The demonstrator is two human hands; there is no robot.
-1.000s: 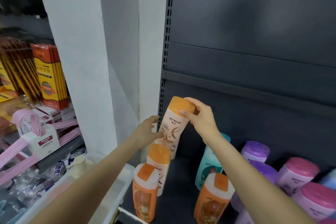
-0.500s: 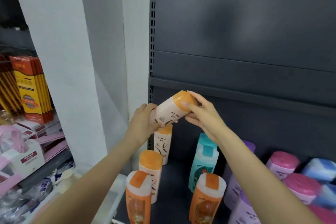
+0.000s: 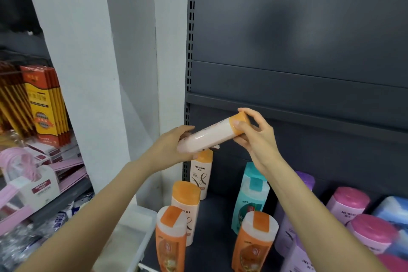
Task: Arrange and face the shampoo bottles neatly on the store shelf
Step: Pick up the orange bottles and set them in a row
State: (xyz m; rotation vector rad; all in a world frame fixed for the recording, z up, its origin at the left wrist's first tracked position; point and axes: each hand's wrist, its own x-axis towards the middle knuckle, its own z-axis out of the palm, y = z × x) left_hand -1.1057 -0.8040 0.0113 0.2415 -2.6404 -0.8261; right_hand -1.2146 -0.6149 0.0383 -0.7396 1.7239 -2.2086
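Note:
I hold a cream shampoo bottle with an orange cap [image 3: 209, 136] nearly flat in the air above the dark shelf [image 3: 212, 223]. My left hand [image 3: 172, 148] grips its base end and my right hand [image 3: 254, 134] pinches the orange cap. Below it stand two matching cream bottles [image 3: 202, 172] [image 3: 185, 205], two orange bottles [image 3: 170, 240] [image 3: 254, 243] at the front, and a teal bottle [image 3: 250, 196]. Purple bottles [image 3: 306, 181] and pink-capped bottles [image 3: 347, 203] fill the right side, partly hidden by my right arm.
The shelf's dark back panel [image 3: 298, 51] and an upper ledge [image 3: 309, 115] rise behind the bottles. A white pillar [image 3: 88, 73] stands left of the shelf. Further left are yellow-red boxes [image 3: 44, 106], pink hangers [image 3: 26, 168] and a white bin [image 3: 132, 234].
The held bottle has tipped from nearly upright to almost horizontal, cap end to the right. A cream bottle standing at the shelf's back left is now uncovered.

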